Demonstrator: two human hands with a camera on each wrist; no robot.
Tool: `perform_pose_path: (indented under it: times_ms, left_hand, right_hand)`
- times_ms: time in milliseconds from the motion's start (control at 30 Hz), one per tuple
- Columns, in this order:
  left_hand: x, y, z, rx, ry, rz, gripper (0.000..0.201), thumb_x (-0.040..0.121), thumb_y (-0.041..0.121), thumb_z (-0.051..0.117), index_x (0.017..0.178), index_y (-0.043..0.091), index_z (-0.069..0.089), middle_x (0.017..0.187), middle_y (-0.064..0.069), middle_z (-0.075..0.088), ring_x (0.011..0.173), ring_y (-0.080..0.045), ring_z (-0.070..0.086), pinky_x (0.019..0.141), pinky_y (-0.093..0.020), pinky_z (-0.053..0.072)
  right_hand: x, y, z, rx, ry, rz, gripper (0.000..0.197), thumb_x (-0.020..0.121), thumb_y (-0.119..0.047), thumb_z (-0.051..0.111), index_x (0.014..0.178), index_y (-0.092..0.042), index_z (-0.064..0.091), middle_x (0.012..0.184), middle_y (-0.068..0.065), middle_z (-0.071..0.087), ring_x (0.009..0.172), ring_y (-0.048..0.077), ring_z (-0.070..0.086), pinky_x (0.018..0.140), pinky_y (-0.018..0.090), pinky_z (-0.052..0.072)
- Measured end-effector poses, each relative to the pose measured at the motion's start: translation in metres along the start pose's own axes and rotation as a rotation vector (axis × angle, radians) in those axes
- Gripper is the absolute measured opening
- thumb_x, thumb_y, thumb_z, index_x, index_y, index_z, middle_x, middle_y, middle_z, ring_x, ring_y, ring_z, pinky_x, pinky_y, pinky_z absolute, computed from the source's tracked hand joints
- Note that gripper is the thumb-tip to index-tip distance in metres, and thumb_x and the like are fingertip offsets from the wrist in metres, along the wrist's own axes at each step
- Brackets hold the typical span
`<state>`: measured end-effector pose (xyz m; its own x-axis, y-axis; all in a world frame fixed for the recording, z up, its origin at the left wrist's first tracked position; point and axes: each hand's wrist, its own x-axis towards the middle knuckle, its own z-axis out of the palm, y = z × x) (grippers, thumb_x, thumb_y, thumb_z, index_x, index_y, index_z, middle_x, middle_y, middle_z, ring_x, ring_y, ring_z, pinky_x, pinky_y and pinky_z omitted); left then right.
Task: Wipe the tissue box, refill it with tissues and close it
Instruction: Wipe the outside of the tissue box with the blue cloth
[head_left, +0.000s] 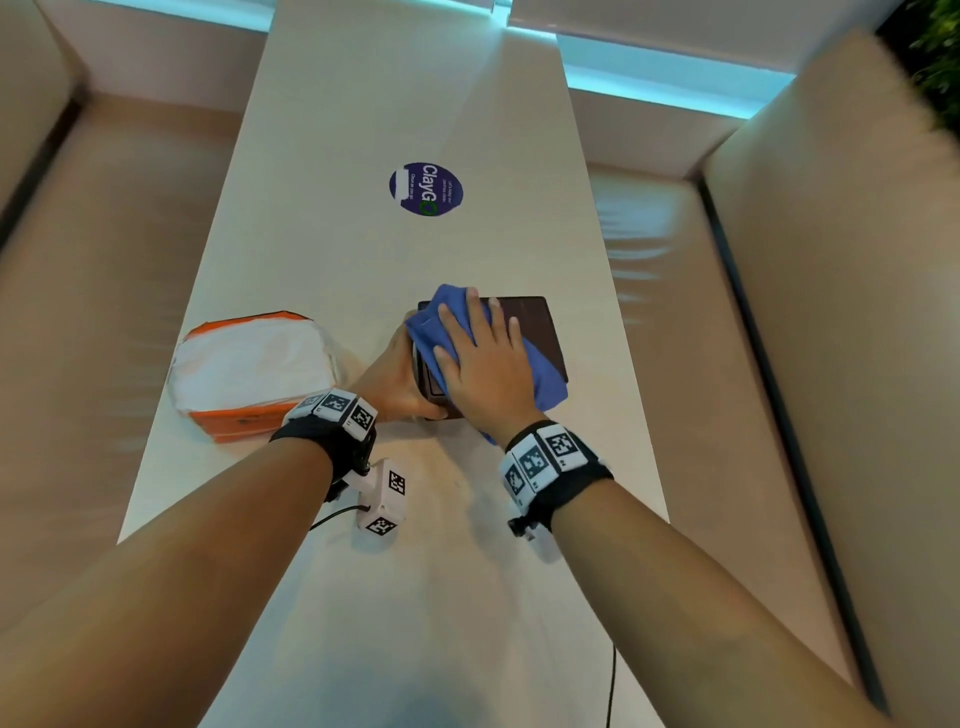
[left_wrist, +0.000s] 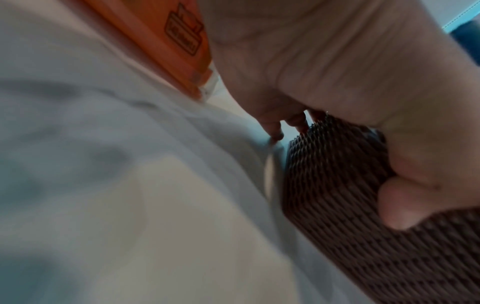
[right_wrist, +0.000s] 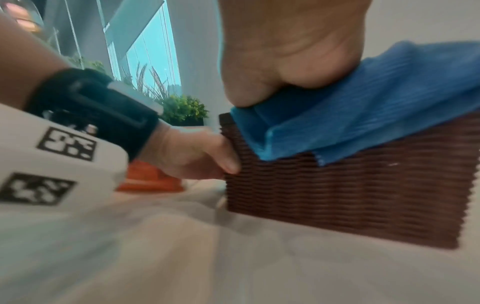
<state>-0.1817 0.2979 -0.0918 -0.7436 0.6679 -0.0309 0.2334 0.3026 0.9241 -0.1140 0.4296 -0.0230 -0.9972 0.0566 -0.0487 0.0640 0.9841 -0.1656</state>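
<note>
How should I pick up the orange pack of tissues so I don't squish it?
Probably best to take the tissue pack by its two long sides, coming down from above with both hands. It lies flat on the table, wide and soft on top, with firmer orange edges along the sides. Its left side is free; the left hand sits close on its right, holding the brown box.
</note>
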Motion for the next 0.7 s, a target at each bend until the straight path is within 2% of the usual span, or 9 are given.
perform_pose_path:
  times_ms: [100, 233, 333, 367, 433, 467, 500, 600, 700]
  left_hand:
    - [-0.001, -0.002, -0.001, -0.045, 0.011, -0.076, 0.122, 0.045, 0.040, 0.087, 0.144, 0.019, 0.020, 0.140, -0.004, 0.044, 0.124, -0.022, 0.052, 0.101, -0.049, 0.046]
    - [-0.001, -0.001, -0.002, -0.029, 0.017, -0.098, 0.126, 0.044, 0.034, 0.089, 0.146, 0.023, 0.015, 0.136, -0.003, 0.043, 0.125, -0.021, 0.050, 0.102, -0.050, 0.045]
    - [-0.001, 0.000, -0.002, -0.026, 0.019, -0.074, 0.123, 0.044, 0.034, 0.088, 0.145, 0.021, 0.017, 0.135, -0.002, 0.042, 0.127, -0.018, 0.047, 0.106, -0.048, 0.042]
    - [-0.001, 0.001, -0.002, -0.026, 0.016, -0.064, 0.122, 0.045, 0.034, 0.087, 0.144, 0.021, 0.018, 0.135, -0.002, 0.042, 0.127, -0.018, 0.046, 0.107, -0.048, 0.041]
    - [-0.001, 0.003, -0.004, -0.026, 0.007, -0.045, 0.123, 0.044, 0.035, 0.087, 0.145, 0.021, 0.017, 0.138, -0.001, 0.041, 0.129, -0.018, 0.045, 0.109, -0.047, 0.039]
    - [0.000, 0.003, -0.006, -0.023, -0.001, -0.039, 0.124, 0.044, 0.036, 0.086, 0.145, 0.021, 0.016, 0.139, -0.002, 0.040, 0.130, -0.017, 0.044, 0.110, -0.046, 0.038]
    - [0.000, 0.003, -0.008, -0.018, -0.007, -0.037, 0.125, 0.044, 0.036, 0.086, 0.146, 0.021, 0.016, 0.140, -0.002, 0.040, 0.131, -0.016, 0.042, 0.111, -0.044, 0.036]
    - [0.002, 0.004, -0.014, -0.021, -0.007, -0.030, 0.126, 0.043, 0.038, 0.084, 0.147, 0.016, 0.014, 0.140, -0.001, 0.039, 0.130, -0.014, 0.042, 0.112, -0.037, 0.035]
    - [0.005, 0.007, -0.021, -0.037, -0.025, -0.026, 0.126, 0.043, 0.038, 0.081, 0.146, 0.017, 0.012, 0.138, 0.002, 0.038, 0.127, -0.010, 0.041, 0.108, -0.029, 0.033]
  right_hand:
    - [-0.001, 0.027, -0.004, 0.019, 0.081, 0.131, 0.053, 0.100, -0.040, 0.030, 0.150, -0.028, 0.021, 0.161, 0.005, 0.012, 0.148, 0.031, 0.007, 0.118, 0.055, 0.009]
    - [0.005, 0.049, -0.012, 0.176, 0.016, 0.419, 0.052, 0.101, -0.041, 0.025, 0.151, -0.033, 0.011, 0.162, 0.001, 0.003, 0.148, 0.032, 0.004, 0.115, 0.059, 0.019]
    - [0.016, 0.064, -0.013, 0.499, 0.041, 0.491, 0.052, 0.102, -0.037, 0.028, 0.151, -0.031, 0.013, 0.158, 0.006, 0.022, 0.136, 0.033, 0.037, 0.106, 0.048, 0.039]
    - [0.019, 0.071, -0.013, 0.619, 0.067, 0.487, 0.050, 0.102, -0.035, 0.030, 0.151, -0.028, 0.018, 0.149, 0.010, 0.038, 0.124, 0.032, 0.049, 0.103, 0.043, 0.041]
    - [0.019, 0.087, -0.016, 0.744, 0.070, 0.532, 0.044, 0.102, -0.034, 0.029, 0.144, -0.022, 0.035, 0.107, 0.009, 0.061, 0.087, 0.024, 0.058, 0.088, 0.038, 0.043]
    - [0.017, 0.095, -0.016, 0.741, 0.051, 0.580, 0.040, 0.102, -0.035, 0.028, 0.135, -0.018, 0.045, 0.088, 0.005, 0.058, 0.074, 0.020, 0.053, 0.080, 0.035, 0.041]
    - [0.014, 0.102, -0.016, 0.722, 0.044, 0.623, 0.038, 0.103, -0.035, 0.028, 0.127, -0.014, 0.050, 0.083, 0.005, 0.056, 0.071, 0.020, 0.052, 0.078, 0.033, 0.039]
    - [0.005, 0.115, -0.011, 0.620, 0.159, 0.657, 0.041, 0.102, -0.032, 0.031, 0.137, -0.016, 0.045, 0.115, 0.017, 0.063, 0.101, 0.035, 0.061, 0.087, 0.039, 0.049]
    - [0.003, 0.118, -0.003, 0.495, 0.147, 0.610, 0.045, 0.101, -0.035, 0.032, 0.145, -0.024, 0.034, 0.135, 0.015, 0.053, 0.118, 0.037, 0.054, 0.098, 0.047, 0.046]
